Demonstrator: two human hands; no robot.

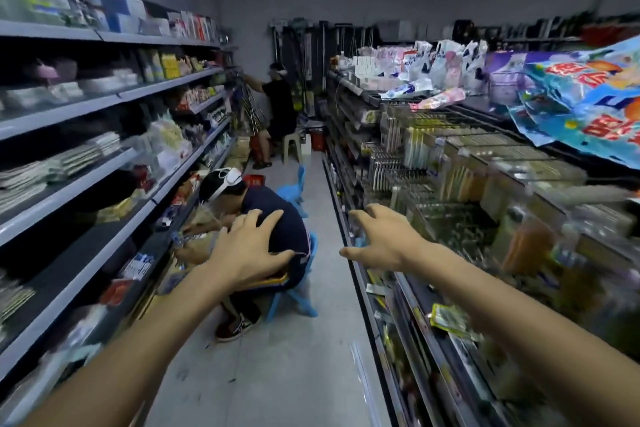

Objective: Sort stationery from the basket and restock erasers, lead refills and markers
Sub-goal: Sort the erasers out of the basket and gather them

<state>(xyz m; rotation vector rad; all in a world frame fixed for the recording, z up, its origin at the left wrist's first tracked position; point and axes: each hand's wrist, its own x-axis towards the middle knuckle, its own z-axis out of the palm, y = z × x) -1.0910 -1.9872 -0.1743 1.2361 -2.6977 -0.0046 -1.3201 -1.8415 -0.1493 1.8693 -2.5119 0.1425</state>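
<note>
one view only, head cam, wide-angle w/ bent edges. it sits at standing height in a shop aisle, facing fwd and slightly down along the floor (304, 357) toward the back wall. left shelving (104, 156) and right shelving (450, 184) run close past both sides, blurred near the edges. both forearms reach into frame from the bottom, left hand (249, 246) and right hand (384, 239) nearest the lens. a crouching person (273, 218) is mid-distance, a seated person (280, 104) far off. no 2nd view to share anything with.
</note>
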